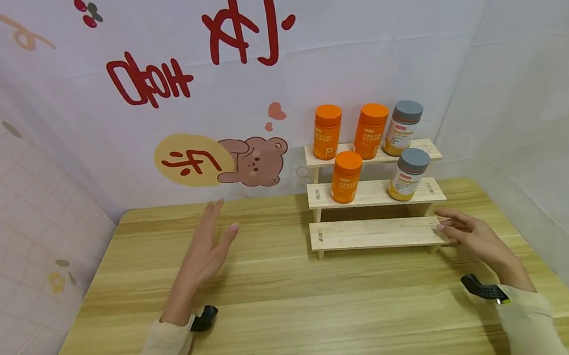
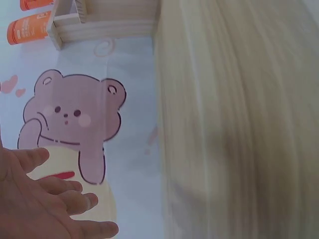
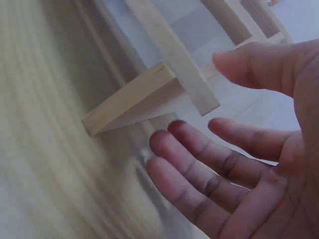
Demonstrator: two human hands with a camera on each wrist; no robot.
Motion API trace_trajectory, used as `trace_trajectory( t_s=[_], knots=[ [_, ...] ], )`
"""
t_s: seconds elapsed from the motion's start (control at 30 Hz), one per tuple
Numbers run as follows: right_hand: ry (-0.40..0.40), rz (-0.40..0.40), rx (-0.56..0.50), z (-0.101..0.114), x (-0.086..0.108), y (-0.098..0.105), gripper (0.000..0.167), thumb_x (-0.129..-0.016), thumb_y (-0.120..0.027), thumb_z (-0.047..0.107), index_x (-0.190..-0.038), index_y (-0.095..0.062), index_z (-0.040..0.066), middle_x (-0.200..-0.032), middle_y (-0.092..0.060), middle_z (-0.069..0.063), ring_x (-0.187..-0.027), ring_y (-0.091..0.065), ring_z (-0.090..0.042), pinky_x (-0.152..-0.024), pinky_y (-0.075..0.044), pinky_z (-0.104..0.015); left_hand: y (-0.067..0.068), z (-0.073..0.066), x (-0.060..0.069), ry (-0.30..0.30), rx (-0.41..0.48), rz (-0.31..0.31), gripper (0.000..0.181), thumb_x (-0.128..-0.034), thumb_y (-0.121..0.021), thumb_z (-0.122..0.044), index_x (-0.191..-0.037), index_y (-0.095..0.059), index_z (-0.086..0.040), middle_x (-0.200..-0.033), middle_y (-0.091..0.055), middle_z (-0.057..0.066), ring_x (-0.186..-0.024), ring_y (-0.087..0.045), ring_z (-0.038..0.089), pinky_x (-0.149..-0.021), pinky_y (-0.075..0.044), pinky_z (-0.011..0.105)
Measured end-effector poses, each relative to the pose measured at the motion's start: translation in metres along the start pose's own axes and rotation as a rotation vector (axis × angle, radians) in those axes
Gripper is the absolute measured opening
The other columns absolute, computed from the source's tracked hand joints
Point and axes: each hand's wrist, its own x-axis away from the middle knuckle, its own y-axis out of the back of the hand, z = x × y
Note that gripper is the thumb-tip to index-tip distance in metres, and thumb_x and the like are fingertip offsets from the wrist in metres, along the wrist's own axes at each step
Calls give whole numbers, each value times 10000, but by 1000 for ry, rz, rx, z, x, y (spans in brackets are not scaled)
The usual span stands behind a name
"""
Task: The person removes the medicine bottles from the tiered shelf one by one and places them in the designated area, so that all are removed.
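A three-step wooden rack (image 1: 375, 231) stands at the back right of the table. Its top step bears two orange bottles (image 1: 327, 134) and a grey-capped bottle (image 1: 401, 129). On the middle step are one orange bottle (image 1: 346, 179) and one grey-capped bottle (image 1: 408, 176); the lowest step is bare. My right hand (image 1: 473, 238) is by the right end of that lowest step, its fingers loosely bent and holding nothing. In the right wrist view, the fingers (image 3: 199, 154) appear apart from the board's end. Left of the rack, my left hand (image 1: 203, 251) hovers over the table, fingers extended, with nothing in it.
A wood-grain table (image 1: 301, 328) spans the space before me. Behind it hangs a pale cloth (image 1: 378, 26) with red characters and a printed bear (image 1: 256, 163). More cloth hangs along the left and right sides.
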Motion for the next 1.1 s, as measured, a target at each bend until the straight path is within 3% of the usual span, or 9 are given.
trace_trajectory(
  t_s=[0.13, 0.27, 0.53, 0.77, 0.93, 1.1],
  knots=[
    [2, 5, -45, -1, 1, 1, 644, -1050, -582, 386, -1575, -388, 67, -1226, -577, 17, -1002, -614, 41, -815, -589, -257, -6, -9, -8, -22, 31, 3, 740, -1055, -444, -573, -1660, -126, -289, -1741, -33, 68, -1610, -70, 346, -1242, -135, 694],
    [-16, 13, -78, -4, 1, 1, 656, -1033, -623, 362, -1570, -393, 65, -1227, -543, 32, -1009, -601, 40, -827, -593, -256, -11, -17, -13, -37, 65, 3, 700, -1060, -430, -572, -1648, -116, -359, -1741, -25, 14, -1613, -75, 300, -1254, -147, 665],
    [-18, 34, -108, -11, -1, 0, 660, -1026, -632, 374, -1585, -390, 121, -1294, -492, 36, -1067, -576, 46, -849, -582, -231, -18, -29, -24, -75, 99, -2, 675, -1071, -420, -551, -1650, -143, -341, -1740, -49, 17, -1616, -73, 269, -1270, -145, 631],
    [-28, 42, -134, -14, -2, 2, 663, -1027, -628, 368, -1594, -377, 133, -1279, -494, 100, -1025, -596, 36, -744, -557, -266, -25, -42, -34, -112, 133, -3, 648, -1066, -405, -576, -1633, -144, -404, -1739, -72, -2, -1611, -101, 284, -1257, -157, 656],
    [-38, 57, -150, -13, -1, 2, 676, -1028, -625, 375, -1601, -362, 130, -1289, -480, 100, -1047, -598, 37, -798, -562, -254, -28, -49, -40, -154, 139, -19, 650, -1068, -405, -567, -1634, -132, -401, -1732, -99, -77, -1610, -118, 254, -1272, -161, 620],
    [-57, 64, -170, -11, 0, 2, 678, -1028, -625, 374, -1602, -358, 132, -1273, -484, 115, -998, -602, 5, -684, -512, -290, -29, -55, -44, -162, 159, -15, 654, -1064, -401, -581, -1634, -140, -395, -1732, -113, -86, -1609, -126, 250, -1274, -170, 607]
  ],
)
